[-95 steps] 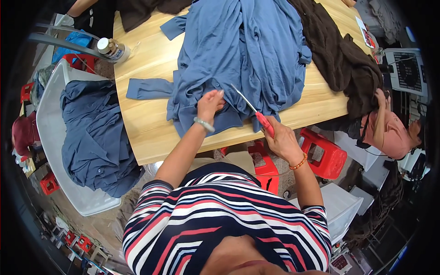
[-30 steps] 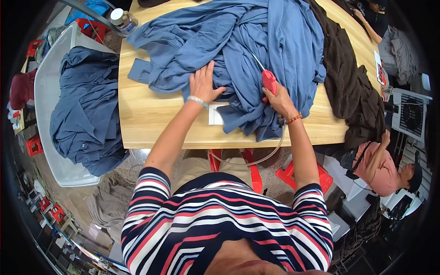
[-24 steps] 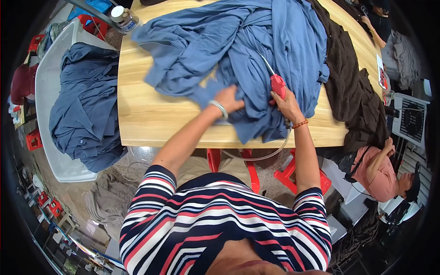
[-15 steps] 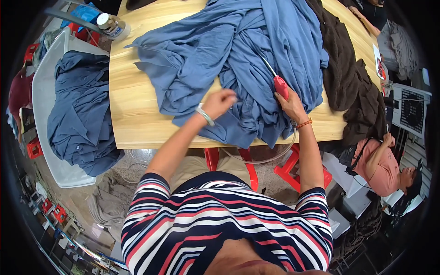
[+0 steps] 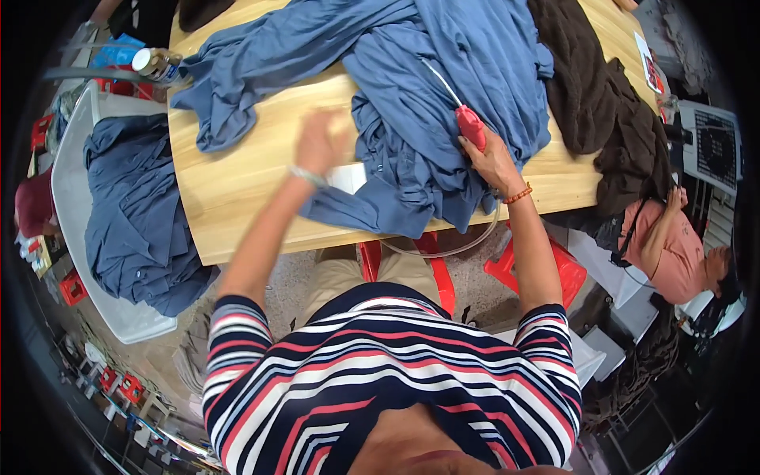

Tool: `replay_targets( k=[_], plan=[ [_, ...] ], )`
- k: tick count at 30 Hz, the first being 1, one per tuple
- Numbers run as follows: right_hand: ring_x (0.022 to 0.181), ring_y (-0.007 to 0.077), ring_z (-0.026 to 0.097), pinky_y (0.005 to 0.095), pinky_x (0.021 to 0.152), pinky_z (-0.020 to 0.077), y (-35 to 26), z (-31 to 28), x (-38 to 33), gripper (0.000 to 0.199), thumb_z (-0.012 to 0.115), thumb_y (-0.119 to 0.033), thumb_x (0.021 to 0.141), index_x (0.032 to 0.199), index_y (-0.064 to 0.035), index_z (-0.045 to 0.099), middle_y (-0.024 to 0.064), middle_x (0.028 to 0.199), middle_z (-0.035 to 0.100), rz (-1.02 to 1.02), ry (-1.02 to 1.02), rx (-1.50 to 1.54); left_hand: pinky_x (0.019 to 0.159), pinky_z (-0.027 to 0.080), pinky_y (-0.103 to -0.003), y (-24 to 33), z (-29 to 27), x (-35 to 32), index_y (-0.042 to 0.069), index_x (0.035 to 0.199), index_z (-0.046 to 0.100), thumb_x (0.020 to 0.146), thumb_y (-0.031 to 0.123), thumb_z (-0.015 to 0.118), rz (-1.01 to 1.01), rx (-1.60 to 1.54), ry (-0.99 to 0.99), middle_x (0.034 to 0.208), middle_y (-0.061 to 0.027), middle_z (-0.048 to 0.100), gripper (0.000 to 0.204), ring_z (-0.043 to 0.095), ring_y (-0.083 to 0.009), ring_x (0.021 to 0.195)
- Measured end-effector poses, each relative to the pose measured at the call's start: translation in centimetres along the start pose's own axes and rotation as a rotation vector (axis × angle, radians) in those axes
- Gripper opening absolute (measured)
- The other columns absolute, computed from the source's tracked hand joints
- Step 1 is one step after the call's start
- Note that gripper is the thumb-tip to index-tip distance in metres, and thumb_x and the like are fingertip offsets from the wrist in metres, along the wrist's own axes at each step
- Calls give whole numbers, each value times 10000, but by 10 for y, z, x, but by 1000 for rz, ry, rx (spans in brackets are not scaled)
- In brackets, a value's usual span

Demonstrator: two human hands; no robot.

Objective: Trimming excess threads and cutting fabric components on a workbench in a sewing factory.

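Observation:
My right hand [image 5: 495,162] is closed around the red handle of an air blow gun [image 5: 470,127]. Its thin metal nozzle points up and left over a heap of blue garments [image 5: 412,103], and a clear hose [image 5: 467,251] loops down from it past the table edge. Left of the heap, my left hand [image 5: 323,142] is smeared by motion above the wooden table [image 5: 261,182], so its fingers cannot be made out. Close to that wrist, a flat white piece [image 5: 348,177] lies beside the blue cloth. One blue part stretches toward the table's upper left.
Dark brown cloth [image 5: 586,103] runs along the table's right side. A jar with a white lid [image 5: 154,63] stands at the upper left. Left of the table, a white tub [image 5: 119,313] holds dark blue garments [image 5: 142,214]. Red stools [image 5: 514,265] are below; a person in pink [image 5: 661,245] is at right.
My left hand has swung left and up from the heap. The cloth's left part now lies farther up-left, baring wood and the white piece. The blow gun stays in my right hand.

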State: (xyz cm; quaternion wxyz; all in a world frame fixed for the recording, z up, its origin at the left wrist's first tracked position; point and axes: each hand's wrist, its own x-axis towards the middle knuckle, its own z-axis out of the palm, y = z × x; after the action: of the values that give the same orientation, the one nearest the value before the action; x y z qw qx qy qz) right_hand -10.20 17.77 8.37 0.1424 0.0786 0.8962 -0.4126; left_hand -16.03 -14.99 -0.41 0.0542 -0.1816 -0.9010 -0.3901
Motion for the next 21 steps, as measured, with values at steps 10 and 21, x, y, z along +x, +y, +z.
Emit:
replay_targets(
  k=[10,21],
  plan=[
    [693,84,621,222,519,463,4,-33,-88,371,576,-188,934,1283,-67,537,33,942,632,146,158,411,935,351,-430,146,89,-16,108,1133,602,648,125,683,575,195,-212,1002,-96,572,492,494,-270,1074],
    [923,346,636,367,820,488,37,-32,-131,383,587,-98,876,1250,-55,516,191,1014,633,70,69,195,792,404,-400,76,-55,-85,104,869,624,685,81,652,228,398,-593,858,-90,539,187,519,-285,898]
  ],
)
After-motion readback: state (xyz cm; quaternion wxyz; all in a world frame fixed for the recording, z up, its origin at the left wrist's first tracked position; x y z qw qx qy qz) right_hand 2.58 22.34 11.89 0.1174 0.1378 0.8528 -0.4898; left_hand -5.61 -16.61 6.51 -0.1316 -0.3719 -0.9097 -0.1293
